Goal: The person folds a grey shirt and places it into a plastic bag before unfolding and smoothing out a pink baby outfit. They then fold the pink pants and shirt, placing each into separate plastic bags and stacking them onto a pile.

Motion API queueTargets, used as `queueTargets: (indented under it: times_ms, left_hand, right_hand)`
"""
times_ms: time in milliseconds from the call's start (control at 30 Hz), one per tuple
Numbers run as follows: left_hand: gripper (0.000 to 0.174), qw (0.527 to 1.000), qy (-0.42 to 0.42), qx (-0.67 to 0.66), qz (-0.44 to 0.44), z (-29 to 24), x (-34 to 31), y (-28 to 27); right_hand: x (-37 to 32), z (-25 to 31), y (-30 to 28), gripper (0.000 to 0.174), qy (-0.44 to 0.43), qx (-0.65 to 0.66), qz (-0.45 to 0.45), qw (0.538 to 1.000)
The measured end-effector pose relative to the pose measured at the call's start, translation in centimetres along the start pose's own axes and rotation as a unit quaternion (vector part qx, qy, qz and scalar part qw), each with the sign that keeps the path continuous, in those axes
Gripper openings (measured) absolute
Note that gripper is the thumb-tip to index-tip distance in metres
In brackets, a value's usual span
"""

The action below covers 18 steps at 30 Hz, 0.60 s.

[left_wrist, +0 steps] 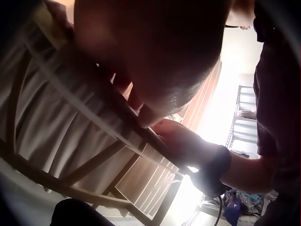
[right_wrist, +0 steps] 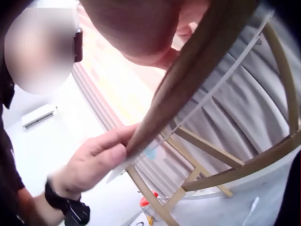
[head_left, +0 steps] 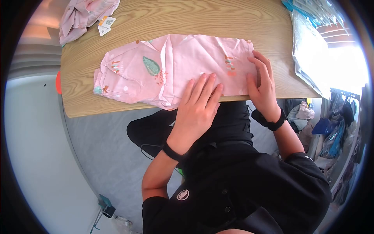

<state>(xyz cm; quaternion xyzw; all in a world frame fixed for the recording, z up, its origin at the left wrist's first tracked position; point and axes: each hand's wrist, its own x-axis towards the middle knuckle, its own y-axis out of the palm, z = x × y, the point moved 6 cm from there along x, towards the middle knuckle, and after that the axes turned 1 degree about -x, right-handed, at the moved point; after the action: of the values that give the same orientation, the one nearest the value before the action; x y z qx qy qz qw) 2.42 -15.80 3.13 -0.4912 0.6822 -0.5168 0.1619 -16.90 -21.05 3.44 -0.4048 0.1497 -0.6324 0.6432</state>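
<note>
short-sleeved black shirt | pale round chest logo | black trousers | black wristbands

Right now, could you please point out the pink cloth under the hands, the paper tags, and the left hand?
Pink cloth [head_left: 185, 64]: head view, on its upper surface near the middle.
Paper tags [head_left: 104, 30]: head view, on the lower tag.
Left hand [head_left: 196, 112]: head view, on its back.

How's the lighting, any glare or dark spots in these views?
Head: glare by the plastic packaging at right, black corners, pink garment clearly lit. Left wrist: left hand in deep shadow against strong backlight. Right wrist: left background washed out pale.
</note>
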Motion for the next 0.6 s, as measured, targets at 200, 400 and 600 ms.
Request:
queueTargets:
  times_ms: [200, 400, 600]
  left_hand:
    - [0.046, 0.999, 0.012, -0.008, -0.049, -0.4, -0.1, 0.1]
    - [0.049, 0.993, 0.009, -0.009, -0.118, -1.1, -0.6, 0.5]
    - [0.05, 0.991, -0.023, -0.04, -0.129, -2.0, -0.2, 0.5]
  right_hand:
    - [0.2, 0.8, -1.4, 0.064, 0.185, 0.456, 0.048, 0.869]
    - [0.0, 1.5, -1.7, 0.065, 0.362, 0.629, 0.104, 0.68]
    - [-1.2, 1.3, 1.0, 0.062, 0.36, 0.658, 0.247, 0.613]
